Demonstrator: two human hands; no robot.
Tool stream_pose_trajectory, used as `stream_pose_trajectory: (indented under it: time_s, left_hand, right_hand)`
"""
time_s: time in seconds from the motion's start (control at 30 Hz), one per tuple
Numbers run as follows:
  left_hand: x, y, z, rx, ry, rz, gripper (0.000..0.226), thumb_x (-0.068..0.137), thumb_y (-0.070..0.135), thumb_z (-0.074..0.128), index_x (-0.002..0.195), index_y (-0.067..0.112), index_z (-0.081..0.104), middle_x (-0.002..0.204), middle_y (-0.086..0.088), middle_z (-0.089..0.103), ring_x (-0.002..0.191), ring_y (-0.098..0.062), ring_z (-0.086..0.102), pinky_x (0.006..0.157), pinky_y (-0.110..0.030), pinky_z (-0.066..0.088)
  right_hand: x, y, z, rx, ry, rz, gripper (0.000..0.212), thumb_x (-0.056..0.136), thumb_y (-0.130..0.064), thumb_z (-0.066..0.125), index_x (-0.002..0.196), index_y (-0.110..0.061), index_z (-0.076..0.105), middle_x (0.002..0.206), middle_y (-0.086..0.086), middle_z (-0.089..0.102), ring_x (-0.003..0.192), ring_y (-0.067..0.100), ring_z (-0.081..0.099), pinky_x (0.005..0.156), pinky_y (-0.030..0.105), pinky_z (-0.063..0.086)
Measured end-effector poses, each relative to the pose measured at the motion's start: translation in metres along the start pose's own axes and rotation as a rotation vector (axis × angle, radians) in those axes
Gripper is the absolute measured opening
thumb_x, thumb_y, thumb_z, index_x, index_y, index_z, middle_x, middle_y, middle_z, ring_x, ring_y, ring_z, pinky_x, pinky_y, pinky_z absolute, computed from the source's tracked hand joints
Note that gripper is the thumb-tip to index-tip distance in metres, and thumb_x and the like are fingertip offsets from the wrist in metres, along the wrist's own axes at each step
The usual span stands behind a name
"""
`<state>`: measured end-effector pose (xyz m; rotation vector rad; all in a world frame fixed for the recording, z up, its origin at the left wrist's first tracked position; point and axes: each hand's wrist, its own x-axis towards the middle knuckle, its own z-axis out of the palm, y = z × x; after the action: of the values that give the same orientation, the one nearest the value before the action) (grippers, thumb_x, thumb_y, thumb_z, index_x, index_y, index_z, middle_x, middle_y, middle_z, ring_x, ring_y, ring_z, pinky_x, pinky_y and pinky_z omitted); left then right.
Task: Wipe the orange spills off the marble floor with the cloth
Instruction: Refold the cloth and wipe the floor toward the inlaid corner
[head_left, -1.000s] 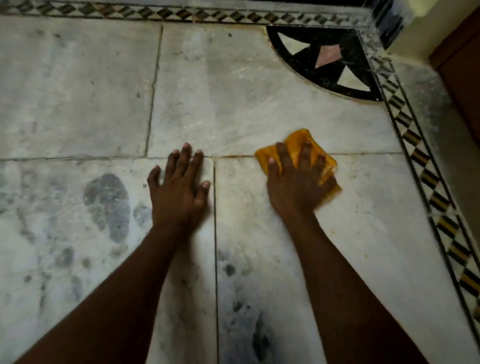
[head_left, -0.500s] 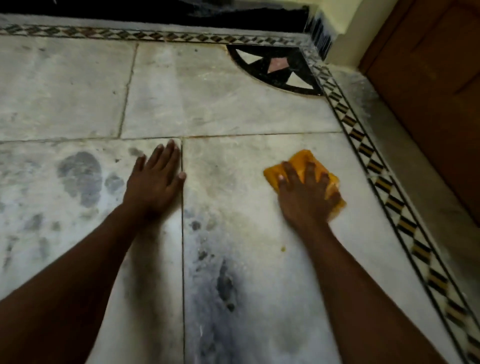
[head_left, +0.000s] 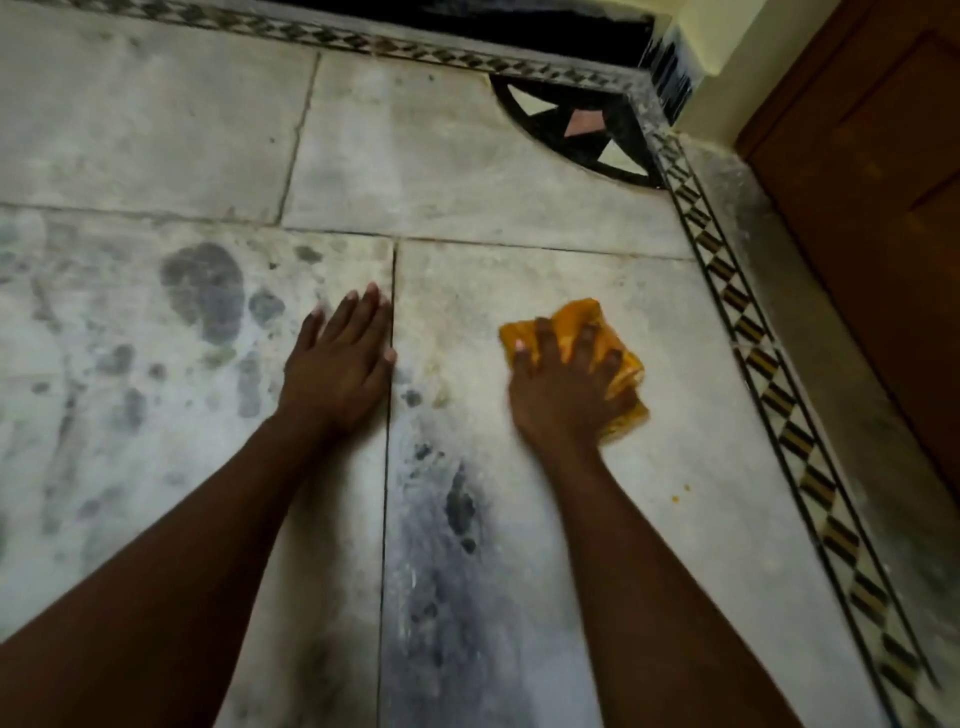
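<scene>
Right hand (head_left: 566, 387) pressed on bunched orange cloth (head_left: 587, 325), fingers spread – long axis far-left to near-right. Left hand (head_left: 340, 364) open, flat on marble floor (head_left: 519, 171). Orange spill (head_left: 675, 498) near-right.

A crumpled orange-yellow cloth (head_left: 587, 332) lies bunched on the grey-veined marble floor (head_left: 457, 171) under the right hand (head_left: 563, 392). Small orange spills (head_left: 675, 498) dot the slab just right of that forearm.

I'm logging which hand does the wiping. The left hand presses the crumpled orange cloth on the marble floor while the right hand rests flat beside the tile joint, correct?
Swapped. The head view shows the right hand pressing the crumpled orange cloth on the marble floor, while the left hand rests flat beside the tile joint.
</scene>
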<state>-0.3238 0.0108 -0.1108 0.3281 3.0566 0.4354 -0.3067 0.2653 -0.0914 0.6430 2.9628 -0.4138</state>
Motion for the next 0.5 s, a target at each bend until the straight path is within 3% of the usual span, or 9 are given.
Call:
stream_pose_trajectory:
  time_s: [0.1, 0.17, 0.2, 0.3, 0.4, 0.43, 0.5]
  left_hand:
    - [-0.009, 0.01, -0.007, -0.088, -0.029, -0.014, 0.09, 0.093, 0.064, 0.009, 0.169, 0.016, 0.015, 0.178, -0.003, 0.003, 0.165, -0.021, 0.005, 0.131, -0.046, 0.006]
    - [-0.029, 0.013, -0.003, -0.108, -0.009, -0.001, 0.088, 0.096, 0.062, 0.011, 0.168, 0.014, 0.019, 0.177, -0.004, 0.008, 0.165, -0.021, 0.008, 0.131, -0.045, 0.009]
    - [-0.039, 0.015, 0.002, -0.106, 0.007, 0.002, 0.085, 0.098, 0.06, 0.012, 0.168, 0.013, 0.021, 0.177, -0.004, 0.01, 0.164, -0.02, 0.01, 0.131, -0.045, 0.01]
    - [-0.048, 0.02, 0.004, -0.102, 0.029, -0.013, 0.081, 0.099, 0.058, 0.015, 0.168, 0.015, 0.023, 0.177, -0.002, 0.013, 0.164, -0.018, 0.012, 0.131, -0.045, 0.013]
    - [-0.047, 0.025, 0.0, -0.162, 0.046, -0.054, 0.085, 0.095, 0.063, 0.023, 0.167, 0.018, 0.029, 0.176, -0.001, 0.017, 0.164, -0.02, 0.015, 0.131, -0.048, 0.014]
    - [-0.049, 0.027, -0.003, -0.176, 0.053, -0.065, 0.087, 0.093, 0.064, 0.023, 0.166, 0.018, 0.03, 0.176, -0.001, 0.018, 0.164, -0.02, 0.016, 0.13, -0.049, 0.014]
    - [-0.06, 0.032, -0.004, -0.21, 0.056, -0.082, 0.087, 0.092, 0.064, 0.024, 0.165, 0.018, 0.033, 0.175, -0.002, 0.021, 0.163, -0.022, 0.017, 0.13, -0.051, 0.015]
  right_hand:
    - [-0.058, -0.014, 0.012, -0.066, 0.064, -0.307, 0.064, 0.097, -0.073, 0.019, 0.157, -0.054, 0.03, 0.176, -0.002, 0.011, 0.16, 0.039, 0.01, 0.12, 0.073, 0.005]
    - [-0.113, 0.013, 0.018, -0.105, 0.056, -0.53, 0.061, 0.101, -0.07, 0.024, 0.158, -0.052, 0.03, 0.175, -0.003, 0.013, 0.161, 0.035, 0.013, 0.119, 0.069, 0.01]
    - [-0.126, 0.036, 0.017, -0.108, 0.051, -0.554, 0.06, 0.101, -0.069, 0.027, 0.158, -0.051, 0.031, 0.175, -0.004, 0.015, 0.16, 0.032, 0.017, 0.119, 0.067, 0.013]
    - [-0.091, 0.086, 0.003, -0.163, 0.156, -0.331, 0.065, 0.099, -0.07, 0.029, 0.159, -0.046, 0.036, 0.173, -0.003, 0.024, 0.156, 0.034, 0.029, 0.118, 0.065, 0.022]
    - [-0.041, 0.061, -0.002, -0.042, 0.151, 0.003, 0.061, 0.1, -0.07, 0.026, 0.158, -0.051, 0.031, 0.175, -0.001, 0.017, 0.159, 0.039, 0.013, 0.118, 0.075, 0.009]
    - [-0.035, 0.044, -0.001, -0.012, 0.111, 0.01, 0.06, 0.102, -0.07, 0.027, 0.159, -0.052, 0.027, 0.176, -0.001, 0.012, 0.16, 0.04, 0.006, 0.118, 0.076, 0.004]
    - [-0.047, 0.019, 0.008, -0.009, 0.066, -0.151, 0.061, 0.102, -0.068, 0.031, 0.16, -0.05, 0.026, 0.176, 0.001, 0.011, 0.159, 0.042, 0.006, 0.117, 0.078, 0.003]
